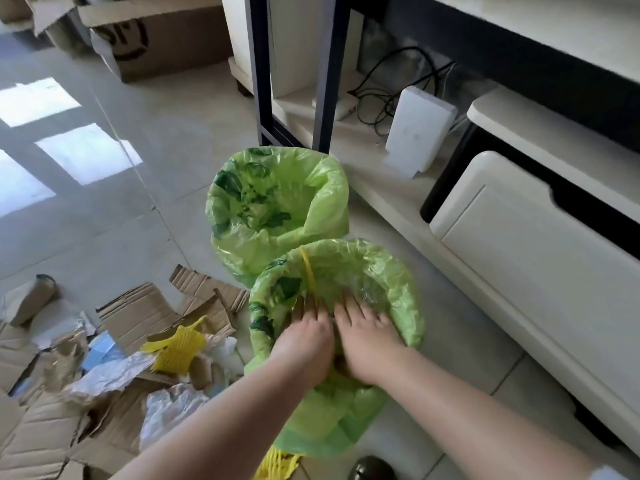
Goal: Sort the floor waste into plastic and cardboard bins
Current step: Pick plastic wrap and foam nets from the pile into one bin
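Near bin (398,292), green-lined, directly under both hands. Clear plastic (367,292) lies inside it, just ahead of the fingertips, and a yellow strip (307,268) runs from the left fingers up toward the far rim, long axis pointing away from the person.

Left hand (304,344) and right hand (367,337) sit side by side, palms down, fingers straight and reaching into the liner. Neither grip is clenched; both read as released, pressing or letting go. Whether the left fingers pinch the strip's end I cannot tell; blurred there.

Far bin (325,188), also green-lined, stands just beyond, touching the near one.

Remaining waste is all to the left on the floor: torn cardboard (138,317), yellow mesh (180,348), crumpled film (166,410). Left hand is nearer. Next reach likely swings left and back. Cardboard probably belongs in the far bin.
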A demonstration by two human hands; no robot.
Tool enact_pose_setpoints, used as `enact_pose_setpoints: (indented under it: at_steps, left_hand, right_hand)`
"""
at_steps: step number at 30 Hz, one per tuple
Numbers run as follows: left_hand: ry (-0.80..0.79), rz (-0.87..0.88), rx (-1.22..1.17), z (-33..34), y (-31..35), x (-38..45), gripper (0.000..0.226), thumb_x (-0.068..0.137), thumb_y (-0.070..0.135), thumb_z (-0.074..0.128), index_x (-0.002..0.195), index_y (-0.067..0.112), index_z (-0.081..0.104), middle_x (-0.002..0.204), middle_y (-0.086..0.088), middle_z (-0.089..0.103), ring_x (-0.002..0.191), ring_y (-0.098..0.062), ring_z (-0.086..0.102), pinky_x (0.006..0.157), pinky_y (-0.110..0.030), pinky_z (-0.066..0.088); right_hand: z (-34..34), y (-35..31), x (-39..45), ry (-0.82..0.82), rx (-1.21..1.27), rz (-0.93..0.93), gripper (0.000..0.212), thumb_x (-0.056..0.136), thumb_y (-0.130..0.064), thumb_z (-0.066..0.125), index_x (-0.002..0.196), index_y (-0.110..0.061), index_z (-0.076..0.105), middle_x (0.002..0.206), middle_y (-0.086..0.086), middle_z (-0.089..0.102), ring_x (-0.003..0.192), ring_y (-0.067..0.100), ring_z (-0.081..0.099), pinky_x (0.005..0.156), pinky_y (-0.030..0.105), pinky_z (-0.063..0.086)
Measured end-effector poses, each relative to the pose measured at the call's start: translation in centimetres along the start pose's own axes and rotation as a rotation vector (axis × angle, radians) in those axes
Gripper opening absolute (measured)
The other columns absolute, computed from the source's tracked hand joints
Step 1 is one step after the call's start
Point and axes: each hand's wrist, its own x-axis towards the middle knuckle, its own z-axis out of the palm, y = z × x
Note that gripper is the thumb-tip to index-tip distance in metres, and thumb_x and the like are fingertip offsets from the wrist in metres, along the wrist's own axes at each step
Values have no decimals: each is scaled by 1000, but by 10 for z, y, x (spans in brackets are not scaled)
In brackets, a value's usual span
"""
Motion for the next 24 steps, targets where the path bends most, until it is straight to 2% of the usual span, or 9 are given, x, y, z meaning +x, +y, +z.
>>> enact_pose_setpoints:
  at_steps: [3,5,7,10,12,16,21,24]
  left_hand:
    - [-30,-29,-16,0,2,7,62,93,7,35,147,0,5,154,-23,10,143,-31,18,116,-38,19]
    - [17,4,-14,-5,2,5,66,93,7,36,148,2,0,154,-20,15,141,-31,23,115,-37,23]
    - [80,48,-60,-17,-1,-6,73,91,6,42,149,7,-3,153,-14,20,138,-29,30,111,-36,32]
    - [204,122,-160,-37,-10,-38,69,90,23,54,148,20,16,147,-2,37,128,-22,44,99,-36,46]
    - [291,133,-217,-43,-19,-65,58,91,34,54,143,27,30,144,4,41,126,-17,46,97,-34,46]
    - [398,65,-307,-47,-45,-118,46,91,35,54,135,30,43,139,6,46,120,-15,51,93,-32,46]
    - [454,-102,-431,-29,-96,-171,38,91,31,55,128,29,52,133,3,52,116,-15,52,90,-22,36]
    - [453,-158,-486,-8,-125,-196,34,90,29,56,123,27,56,124,2,56,111,-16,55,93,-28,43]
  right_hand:
    - [1,-2,8,-56,38,5,86,90,-27,51,149,-20,-11,158,9,-7,145,32,4,115,51,17]
    - [-1,-2,8,-11,100,8,85,90,-31,51,149,-22,-9,158,5,-3,144,30,8,113,51,25]
    - [-4,1,0,59,133,-2,80,90,-30,54,149,-21,1,157,3,6,143,28,13,111,50,30]
    - [-4,5,-26,171,164,-24,76,89,-26,57,148,-23,9,157,0,13,144,24,12,111,47,32]
    - [-5,2,-47,240,199,-44,74,90,-29,57,148,-25,12,157,-1,16,145,22,11,114,44,27]
    - [-20,-17,-82,390,223,-147,62,90,-33,56,145,-24,28,152,-1,29,142,18,21,115,36,22]
    - [-30,-60,-112,546,260,-371,41,88,-25,59,128,-19,53,131,2,54,120,18,50,98,27,38]
    - [-18,-87,-122,541,349,-542,31,86,-24,57,117,-19,61,116,0,62,98,11,59,83,28,51]
